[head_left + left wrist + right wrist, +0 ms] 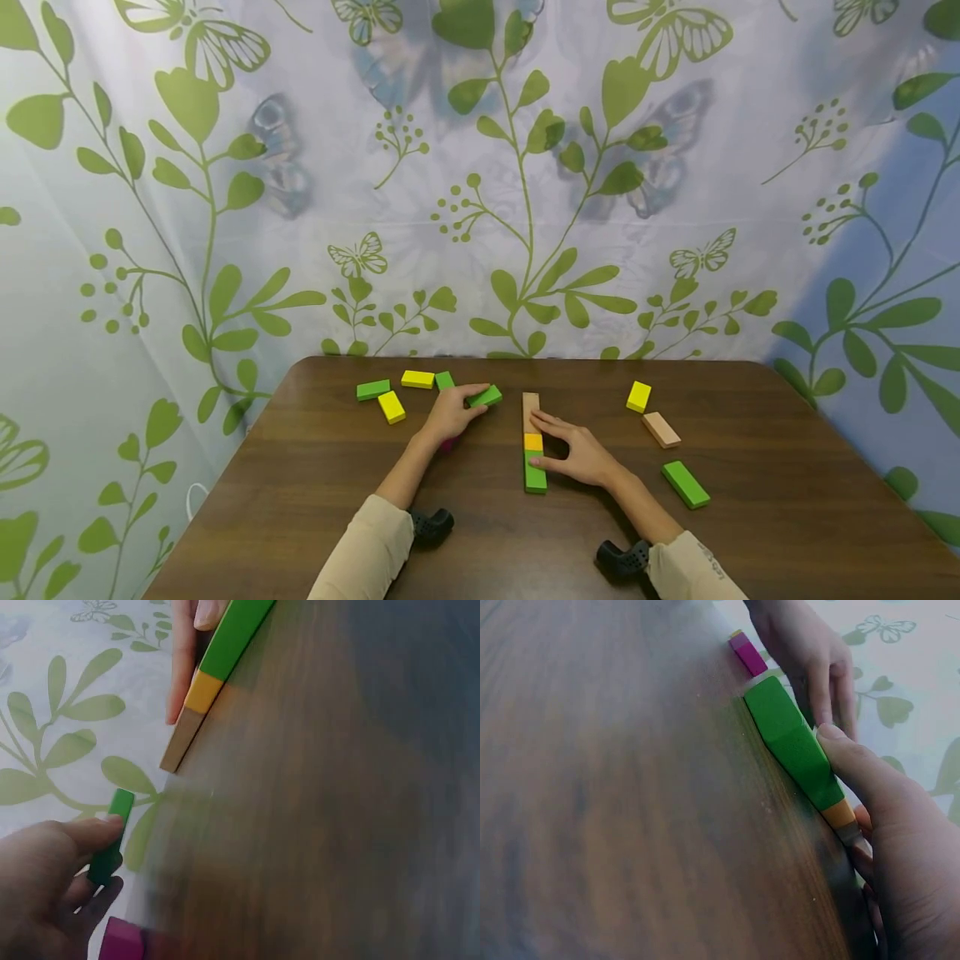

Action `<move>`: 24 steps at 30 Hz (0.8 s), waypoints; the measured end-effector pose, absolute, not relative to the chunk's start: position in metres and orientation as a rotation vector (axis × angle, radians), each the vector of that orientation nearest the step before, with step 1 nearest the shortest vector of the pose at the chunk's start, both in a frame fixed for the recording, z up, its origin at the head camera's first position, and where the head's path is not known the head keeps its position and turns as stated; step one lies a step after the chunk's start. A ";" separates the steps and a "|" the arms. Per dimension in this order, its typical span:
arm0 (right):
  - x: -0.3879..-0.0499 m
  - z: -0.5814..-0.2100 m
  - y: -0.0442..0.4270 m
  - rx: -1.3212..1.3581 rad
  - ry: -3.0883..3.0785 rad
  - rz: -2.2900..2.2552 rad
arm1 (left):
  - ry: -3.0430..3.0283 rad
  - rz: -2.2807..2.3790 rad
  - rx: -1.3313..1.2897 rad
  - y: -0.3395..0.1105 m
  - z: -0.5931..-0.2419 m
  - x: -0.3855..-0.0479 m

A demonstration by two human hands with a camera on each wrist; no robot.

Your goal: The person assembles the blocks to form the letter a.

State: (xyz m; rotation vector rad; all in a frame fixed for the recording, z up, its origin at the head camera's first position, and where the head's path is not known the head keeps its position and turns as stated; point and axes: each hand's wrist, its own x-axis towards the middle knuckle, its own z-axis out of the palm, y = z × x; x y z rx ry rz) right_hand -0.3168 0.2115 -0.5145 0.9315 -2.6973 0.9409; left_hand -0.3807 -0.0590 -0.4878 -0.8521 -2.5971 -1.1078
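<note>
Left hand [450, 414] pinches one green block [485, 396], left of the three-block row [533, 442]. Right hand [581, 452]: fingers loosely extended, touching row. Outward: four blocks [392, 407] far left, three blocks [662, 430] right, wide gap from row; tabletop [517, 542] far edge beyond.

The lower right of the frame is filled by the right hand [922, 859], its thumb laid along the edge of a green block [791, 739] near the centre. The green block is met at its lower end by a small orange block [839, 814], below which a dull piece [850, 834] is partly hidden by fingers. At the upper centre, a magenta block [748, 657] is seen near the left hand [812, 660], whose fingers are pointed downward. The left side is taken up by the brown tabletop [615, 795]; a leaf-printed cloth [907, 671] is shown at upper right.
</note>
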 end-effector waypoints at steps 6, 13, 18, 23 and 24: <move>-0.316 -0.514 0.211 0.937 -2.699 0.942 | -2.683 -1.076 -0.912 -0.052 -0.492 -0.380; -0.316 -0.515 0.211 0.946 -2.694 0.948 | -2.715 -1.018 -1.010 -0.051 -0.492 -0.376; -0.315 -0.513 0.211 0.946 -2.696 0.954 | -2.722 -1.020 -1.036 -0.052 -0.493 -0.376; -0.314 -0.511 0.211 0.942 -2.695 0.957 | -2.722 -1.097 -0.966 -0.056 -0.490 -0.376; -0.314 -0.511 0.211 0.940 -2.696 0.954 | -2.724 -1.109 -0.938 -0.058 -0.490 -0.376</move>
